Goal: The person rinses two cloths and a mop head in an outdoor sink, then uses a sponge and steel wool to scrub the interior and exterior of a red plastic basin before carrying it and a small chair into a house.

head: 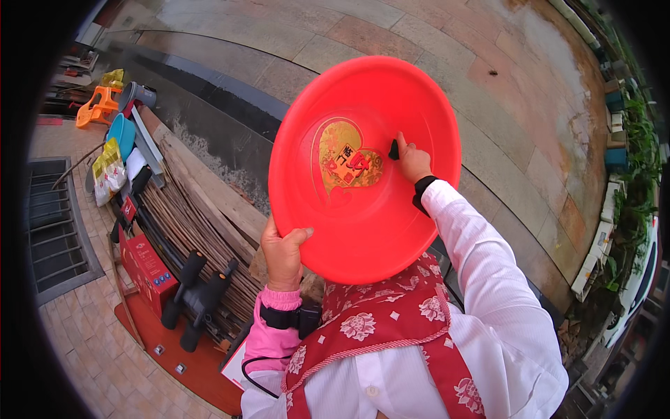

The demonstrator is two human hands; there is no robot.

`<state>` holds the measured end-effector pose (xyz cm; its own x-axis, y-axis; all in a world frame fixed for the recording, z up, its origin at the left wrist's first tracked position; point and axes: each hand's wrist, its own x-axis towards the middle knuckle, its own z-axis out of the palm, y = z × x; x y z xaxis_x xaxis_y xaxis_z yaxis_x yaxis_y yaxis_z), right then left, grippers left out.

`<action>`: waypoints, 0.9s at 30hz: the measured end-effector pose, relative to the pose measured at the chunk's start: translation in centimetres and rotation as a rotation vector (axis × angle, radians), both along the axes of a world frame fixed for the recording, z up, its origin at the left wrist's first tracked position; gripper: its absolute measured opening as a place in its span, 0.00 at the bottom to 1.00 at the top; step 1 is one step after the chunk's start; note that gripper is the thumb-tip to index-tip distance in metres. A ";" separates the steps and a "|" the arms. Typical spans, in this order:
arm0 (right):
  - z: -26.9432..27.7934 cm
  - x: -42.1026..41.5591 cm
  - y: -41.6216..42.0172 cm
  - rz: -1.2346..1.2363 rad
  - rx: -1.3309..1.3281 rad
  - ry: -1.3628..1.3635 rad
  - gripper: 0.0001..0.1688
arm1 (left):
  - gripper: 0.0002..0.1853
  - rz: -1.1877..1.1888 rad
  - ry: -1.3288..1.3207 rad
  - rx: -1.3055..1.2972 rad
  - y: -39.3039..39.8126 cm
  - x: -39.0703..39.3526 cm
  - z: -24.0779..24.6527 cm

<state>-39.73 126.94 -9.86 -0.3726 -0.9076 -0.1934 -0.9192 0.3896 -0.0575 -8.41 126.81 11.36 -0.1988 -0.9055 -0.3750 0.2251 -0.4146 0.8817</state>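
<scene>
A red plastic basin (pixel 361 241) is held up in front of my chest, its inside facing me, with a gold heart-shaped decoration (pixel 335 152) on the bottom. My left hand (pixel 284 251) grips the lower left rim, thumb on the inner side. Inside the basin, towards its right, is my right hand (pixel 413 157), index finger pointing up. A small black item (pixel 394 150) shows beside that hand's fingers; how it is held cannot be told. A red floral apron (pixel 366 335) lies below the basin.
Wooden poles and boards (pixel 193 209) lie at the left, beside a red cardboard box (pixel 149 272), a blue basin (pixel 121 136) and an orange plastic stool (pixel 99 107). Stone paving (pixel 507 136) spreads ahead. White planters (pixel 596 251) with green plants line the right side.
</scene>
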 end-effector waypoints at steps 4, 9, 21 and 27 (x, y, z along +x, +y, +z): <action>-1.1 -0.4 -0.4 0.090 0.218 -0.071 0.14 | 0.26 0.004 0.027 0.017 -0.8 -0.2 0.1; -0.2 12.5 7.2 -0.095 0.685 -1.516 0.09 | 0.22 0.026 0.049 0.074 -1.0 0.0 -2.1; 18.1 8.7 -10.7 -0.070 -0.918 -1.129 0.13 | 0.22 -0.042 -0.003 0.005 -1.3 -1.7 -0.7; 14.4 -2.8 -13.3 -0.446 -0.912 -0.744 0.15 | 0.21 -0.034 -0.048 -0.028 -0.5 -2.4 -0.4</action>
